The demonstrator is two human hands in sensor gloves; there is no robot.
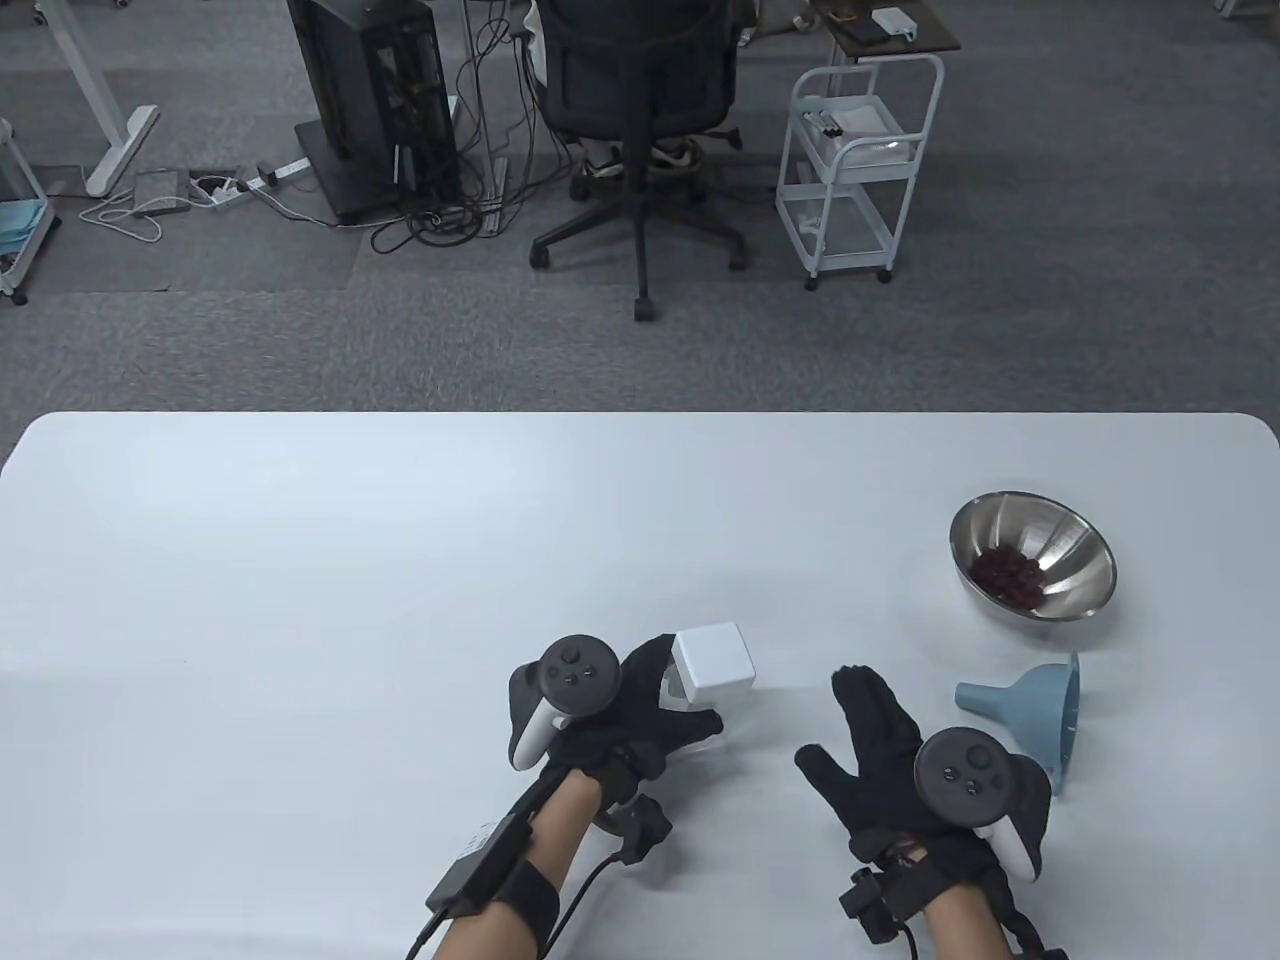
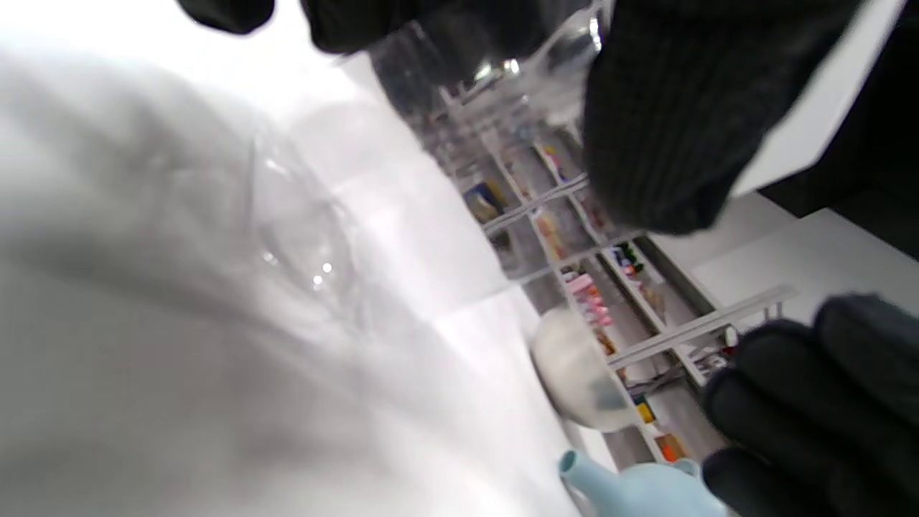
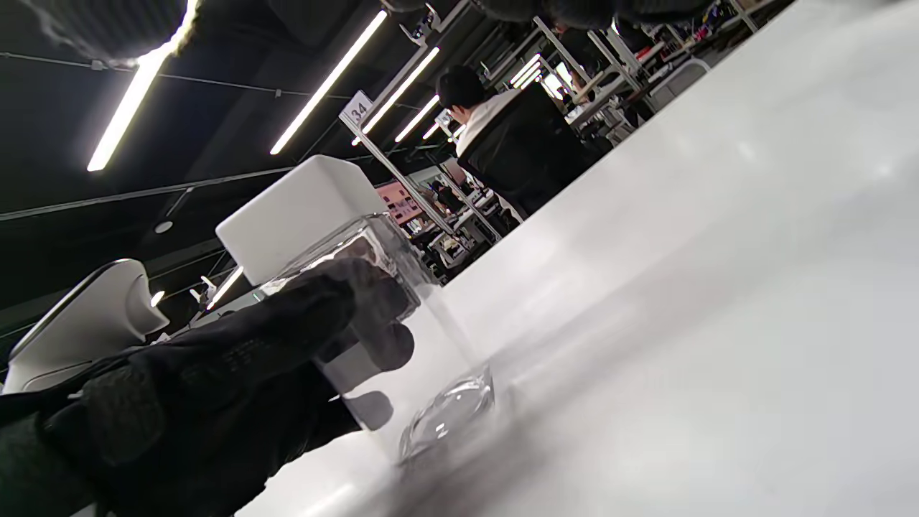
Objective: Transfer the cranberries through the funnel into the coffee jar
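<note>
A clear square coffee jar with a white cube lid stands on the white table. My left hand grips the jar's body; its gloved fingers wrap the glass in the right wrist view. My right hand is open, flat just above the table, right of the jar and apart from it. A light blue funnel lies on its side beside my right hand; it also shows in the left wrist view. A steel bowl holds dark red cranberries.
The table's far edge runs across the middle of the table view. Beyond it on the carpet stand an office chair, a white trolley and a dark cabinet.
</note>
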